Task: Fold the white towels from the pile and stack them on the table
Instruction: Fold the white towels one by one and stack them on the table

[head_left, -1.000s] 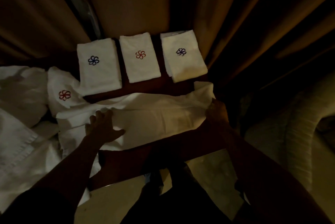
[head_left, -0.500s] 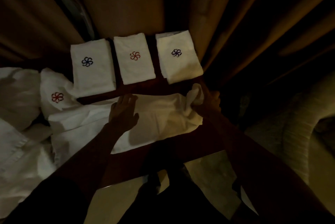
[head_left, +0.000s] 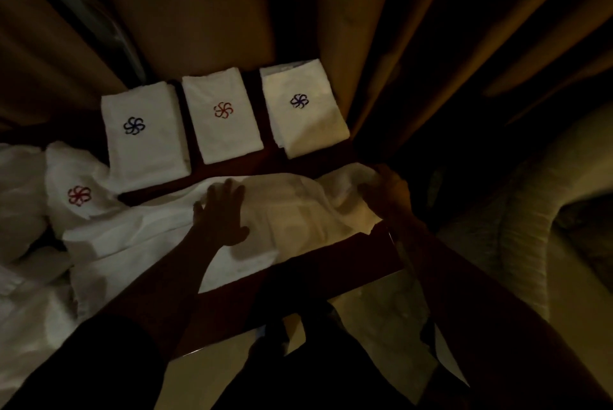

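A white towel lies spread across the dark table. My left hand presses flat on its middle, fingers apart. My right hand grips the towel's right end, which is lifted and bunched. Behind it, three folded white towels lie side by side: a left one with a blue flower, a middle one with a red flower, and a right stack with a purple flower. The pile of unfolded towels sits at the left, one showing a red flower.
Brown curtains hang close behind the table and to the right. A pale upholstered seat stands at the right. Light floor shows below the table's front edge, where my dark legs stand.
My left hand slid from the towel's left part to its middle. My right hand lifted the right end off the table and brought it slightly leftward, bunching it.
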Tool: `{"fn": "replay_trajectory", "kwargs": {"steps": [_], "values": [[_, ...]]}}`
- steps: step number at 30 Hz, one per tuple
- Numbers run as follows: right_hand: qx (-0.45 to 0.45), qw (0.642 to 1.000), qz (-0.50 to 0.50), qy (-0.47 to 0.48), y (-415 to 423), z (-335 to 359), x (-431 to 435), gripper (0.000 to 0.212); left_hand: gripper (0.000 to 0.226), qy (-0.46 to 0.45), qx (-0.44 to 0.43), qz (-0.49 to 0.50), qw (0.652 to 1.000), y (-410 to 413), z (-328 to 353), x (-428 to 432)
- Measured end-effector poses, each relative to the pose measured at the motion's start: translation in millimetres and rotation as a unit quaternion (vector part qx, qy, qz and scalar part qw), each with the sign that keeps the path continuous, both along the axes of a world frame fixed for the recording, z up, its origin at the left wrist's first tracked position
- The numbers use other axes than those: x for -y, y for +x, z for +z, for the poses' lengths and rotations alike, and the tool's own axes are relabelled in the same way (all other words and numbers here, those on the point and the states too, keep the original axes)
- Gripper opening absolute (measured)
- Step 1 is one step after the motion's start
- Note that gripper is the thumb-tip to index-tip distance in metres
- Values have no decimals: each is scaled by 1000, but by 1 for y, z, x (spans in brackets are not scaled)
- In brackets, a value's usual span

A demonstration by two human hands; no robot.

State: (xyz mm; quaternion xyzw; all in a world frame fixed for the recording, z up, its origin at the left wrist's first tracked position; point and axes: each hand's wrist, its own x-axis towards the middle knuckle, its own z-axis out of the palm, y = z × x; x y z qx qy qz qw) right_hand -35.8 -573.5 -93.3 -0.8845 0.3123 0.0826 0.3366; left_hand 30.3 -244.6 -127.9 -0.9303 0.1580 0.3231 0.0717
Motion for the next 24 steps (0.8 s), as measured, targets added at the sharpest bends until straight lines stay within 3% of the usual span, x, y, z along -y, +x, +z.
{"fn": "replay_trajectory", "kwargs": {"steps": [3,6,10,13,20,24], "values": [[10,997,-35,-61,-7,-7,11,45,105,-2,-3,10,1000,2,-2,1],[-4,995,-57,-76,-15,-12,11,57,97,-16,3,31,999,1,-5,4],[5,991,73,-113,-28,-18,0,63,69,-56,64,64,994,1,-3,16],[-31,977,195,-78,-36,-24,-8,61,58,-78,109,73,988,5,-2,16],[-117,961,226,-108,-21,-20,-15,58,71,-125,103,139,977,12,-9,-17],[-81,980,161,-90,-16,-25,-17,45,83,-93,161,157,970,19,-7,-53]]}}
